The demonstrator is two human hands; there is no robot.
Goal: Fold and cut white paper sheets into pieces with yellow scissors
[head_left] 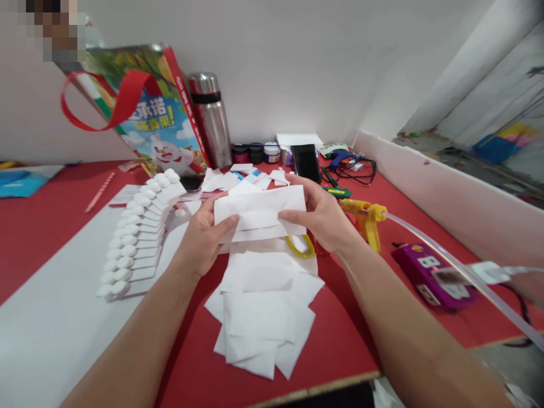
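Note:
A folded sheet of white paper is held up between both hands over the red table. My left hand pinches its left end, thumb on the near face. At the right end my right hand grips it the same way, fingers behind the paper. Below lies a loose pile of white paper pieces, overlapping at several angles. Yellow-handled scissors show partly under the paper, close to my right hand. Left of my left hand stands a curved row of white card pieces with round white pads on top.
A yellow glue gun with a clear glue stick lies right of my right hand, near a purple power strip. Behind are a steel thermos, a gift bag, small jars, paper scraps and a green cutter.

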